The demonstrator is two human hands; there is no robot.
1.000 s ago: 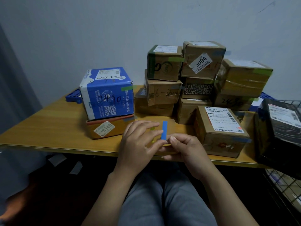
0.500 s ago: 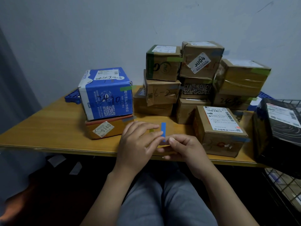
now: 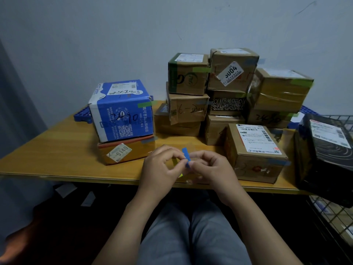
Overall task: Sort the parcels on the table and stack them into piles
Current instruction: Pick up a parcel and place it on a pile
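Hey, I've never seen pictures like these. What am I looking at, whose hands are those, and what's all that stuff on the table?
There is no machine here. A person wears a camera on the head, so every picture looks forward and down at their own arms. The left hand and right hand together pinch a small blue strip, probably tape. On the wooden table lie parcels: a blue box on top of a flat orange box, a labelled brown box near the right hand, and a stack of brown boxes by the wall. A black parcel sits at the far right.
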